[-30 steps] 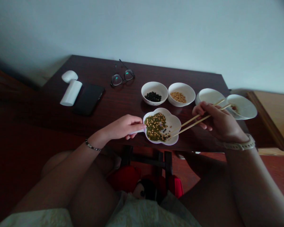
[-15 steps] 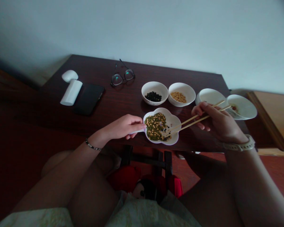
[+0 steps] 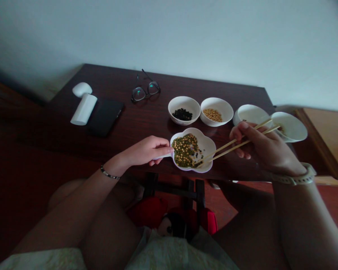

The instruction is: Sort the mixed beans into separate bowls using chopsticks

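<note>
My left hand [image 3: 150, 150] is closed on the short handle of a white, flower-shaped dish [image 3: 208, 144] near the table's front edge. Mixed beans [image 3: 184, 150], green, yellow and a few black, lie mostly in the dish's left part. My right hand [image 3: 259, 148] grips a pair of wooden chopsticks [image 3: 231, 147], whose tips reach down among the beans at the dish's lower middle. Whether the tips pinch a bean is too small to tell. Behind the dish stand a white bowl [image 3: 171, 105] of black beans [image 3: 182, 114] and a white bowl [image 3: 228, 110] of yellow beans [image 3: 212, 115].
Two more white bowls [image 3: 249, 110] [image 3: 295, 125] stand at the right, partly behind my right hand; the outer one holds a little brownish matter. Eyeglasses [image 3: 145, 92], a black flat device [image 3: 105, 117] and a white handheld object [image 3: 84, 108] lie at the left on the dark table [image 3: 112, 80].
My right hand has shifted slightly right and towards me, and the chopstick tips sit a little lower in the dish. My left hand and the dish stay put.
</note>
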Motion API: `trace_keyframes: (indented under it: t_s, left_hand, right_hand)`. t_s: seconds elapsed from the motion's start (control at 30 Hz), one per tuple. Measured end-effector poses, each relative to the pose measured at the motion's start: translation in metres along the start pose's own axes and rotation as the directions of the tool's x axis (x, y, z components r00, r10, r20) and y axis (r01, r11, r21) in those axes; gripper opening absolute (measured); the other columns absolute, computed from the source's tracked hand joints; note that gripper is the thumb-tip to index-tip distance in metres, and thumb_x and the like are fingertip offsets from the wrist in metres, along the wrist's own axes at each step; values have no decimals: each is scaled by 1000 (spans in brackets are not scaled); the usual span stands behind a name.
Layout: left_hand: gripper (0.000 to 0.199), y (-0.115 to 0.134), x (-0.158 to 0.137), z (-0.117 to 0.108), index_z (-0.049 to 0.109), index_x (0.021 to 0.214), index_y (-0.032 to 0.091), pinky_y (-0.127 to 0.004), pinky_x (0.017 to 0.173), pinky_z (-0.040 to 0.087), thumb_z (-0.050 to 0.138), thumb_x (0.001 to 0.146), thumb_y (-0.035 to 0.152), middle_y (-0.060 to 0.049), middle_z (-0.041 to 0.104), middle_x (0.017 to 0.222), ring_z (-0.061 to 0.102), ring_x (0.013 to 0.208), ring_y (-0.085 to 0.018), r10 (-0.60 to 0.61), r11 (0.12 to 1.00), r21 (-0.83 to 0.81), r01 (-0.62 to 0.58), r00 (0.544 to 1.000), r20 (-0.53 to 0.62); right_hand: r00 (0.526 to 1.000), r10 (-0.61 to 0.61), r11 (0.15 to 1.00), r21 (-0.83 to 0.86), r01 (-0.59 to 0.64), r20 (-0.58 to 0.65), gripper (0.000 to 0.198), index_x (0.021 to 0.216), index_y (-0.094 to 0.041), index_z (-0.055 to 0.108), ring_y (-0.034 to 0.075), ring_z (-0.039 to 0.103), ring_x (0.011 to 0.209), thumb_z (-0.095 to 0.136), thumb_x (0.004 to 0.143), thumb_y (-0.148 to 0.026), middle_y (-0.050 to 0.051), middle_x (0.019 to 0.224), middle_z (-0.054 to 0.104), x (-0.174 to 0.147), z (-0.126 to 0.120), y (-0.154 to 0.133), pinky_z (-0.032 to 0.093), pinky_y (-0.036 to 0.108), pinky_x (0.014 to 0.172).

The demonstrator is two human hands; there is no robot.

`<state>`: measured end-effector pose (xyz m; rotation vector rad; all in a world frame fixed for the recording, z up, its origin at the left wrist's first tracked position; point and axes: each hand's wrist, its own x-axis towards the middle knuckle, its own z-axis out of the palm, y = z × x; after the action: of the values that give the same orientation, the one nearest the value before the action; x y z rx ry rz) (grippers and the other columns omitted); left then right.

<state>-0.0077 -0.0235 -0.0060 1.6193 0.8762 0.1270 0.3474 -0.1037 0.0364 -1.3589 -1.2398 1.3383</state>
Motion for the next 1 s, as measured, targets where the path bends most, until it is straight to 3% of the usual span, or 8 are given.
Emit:
trace_keyframes:
  t_s: [0.23,0.4,0.63,0.73,0.83,0.93,1.0]
  left_hand:
    - [35,1,0,0,67,89,19,-19,47,43,68,104,51,2,63,65,56,50,-9,-3,1000,-4,3,1000,6]
    - [38,0,-1,0,66,87,19,-19,47,41,68,103,53,2,64,65,56,49,-9,-10,1000,5,10,1000,-1]
    - [38,-1,-3,0,65,87,19,-20,47,39,66,104,53,2,64,64,56,49,-9,7,1000,2,-7,1000,5]
    - [38,-1,-4,2,66,88,19,-20,47,38,65,105,53,2,64,64,53,48,-8,9,1000,3,-9,1000,-2]
    - [38,-1,-6,4,68,90,19,-20,47,38,65,105,54,2,63,63,53,48,-9,4,1000,-11,-4,1000,-22]
    - [41,0,-9,8,68,93,19,-20,47,38,64,105,58,2,64,64,55,49,-10,-10,1000,-28,8,999,-45]
    - [42,1,-13,15,67,92,20,-21,47,38,63,106,60,3,64,65,55,49,-10,-24,999,-43,21,997,-68]
  right_hand:
    - [992,-61,997,30,65,-112,44,77,-24,66,12,45,44,70,106,-58,1,58,59,7,1,8,31,27,39]
    - [973,-108,982,134,137,-203,42,75,-26,63,13,44,49,76,102,-55,2,69,55,15,-3,12,23,31,38]
    - [962,-132,933,297,201,-238,45,76,-26,53,10,31,52,86,94,-50,-2,74,42,34,2,2,15,31,38]
    - [939,-154,901,347,261,-306,43,77,-26,53,11,34,58,89,93,-45,0,78,46,43,9,-1,19,29,40]
    - [904,-184,882,340,325,-386,45,79,-26,56,13,41,61,89,91,-54,1,78,51,56,14,7,22,28,40]
    - [890,-195,887,313,340,-412,43,81,-27,59,12,50,64,89,91,-56,1,83,59,68,19,18,36,27,44]
    - [855,-218,871,301,388,-471,43,81,-26,61,11,54,66,89,90,-57,0,86,59,73,24,23,46,25,48]
